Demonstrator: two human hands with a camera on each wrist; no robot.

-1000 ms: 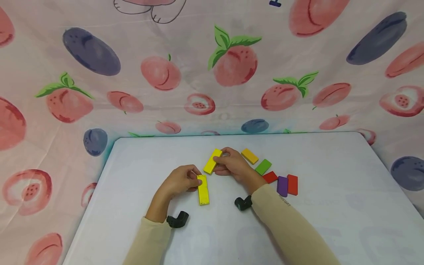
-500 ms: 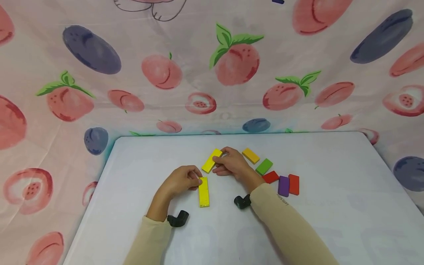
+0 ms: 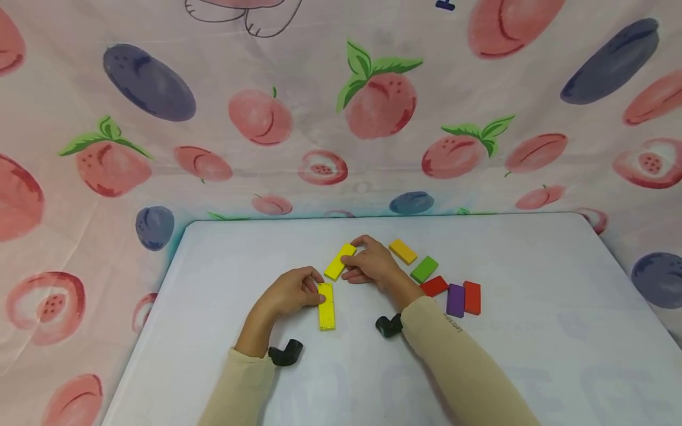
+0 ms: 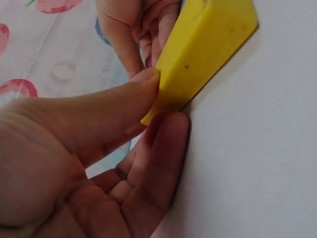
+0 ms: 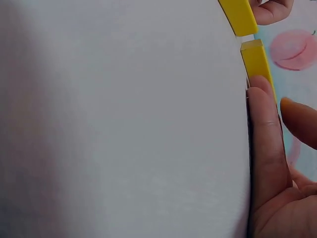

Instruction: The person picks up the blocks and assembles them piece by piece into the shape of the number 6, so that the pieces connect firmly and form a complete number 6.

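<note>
Two oblong yellow blocks lie nearly end to end on the white table, the far one slanted. My left hand (image 3: 292, 291) pinches the near yellow block (image 3: 327, 313) at its far end. In the left wrist view, the thumb presses that block's edge (image 4: 198, 54) and a fingertip sits low beside it. My right hand (image 3: 371, 261) grips the slanted yellow block (image 3: 337, 267), thumb over its side and index finger at its far end. In the right wrist view, fingers lie along this block (image 5: 255, 57), with a narrow gap to the other one (image 5: 240, 17).
Right of my right hand, an orange block (image 3: 403, 251), a green block (image 3: 424, 269), a red block (image 3: 434, 286), a purple block (image 3: 455, 300) and another red block (image 3: 472, 297) form a loose curve. A fruit-patterned cloth (image 3: 319, 130) hangs behind the table (image 3: 240, 242).
The slanted block in my right hand has shifted slightly left. The near block under my left hand has moved only a little, and both hands keep their hold.
</note>
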